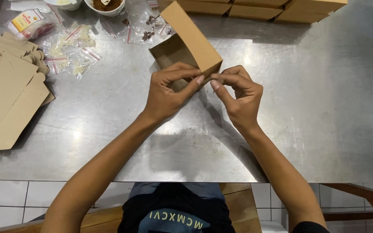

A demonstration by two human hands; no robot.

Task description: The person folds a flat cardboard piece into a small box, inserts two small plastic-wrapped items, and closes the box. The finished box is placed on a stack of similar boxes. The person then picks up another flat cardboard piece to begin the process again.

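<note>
Pinching a cardboard box (189,41), both hands (203,92) meet fingertip to fingertip

On my steel desk (316,108) lay flat cardboard blanks (5,99) at the left, small clear bags (72,49) beyond them, two bowls (106,6), and folded boxes (260,8) along the far edge.

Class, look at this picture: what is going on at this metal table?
A person's left hand and right hand pinch the near end of a small brown cardboard box, tilted above a scratched steel table. A stack of flat cardboard blanks lies at the left, small clear plastic bags and two white bowls behind, and a row of folded cardboard boxes along the far edge.
</note>
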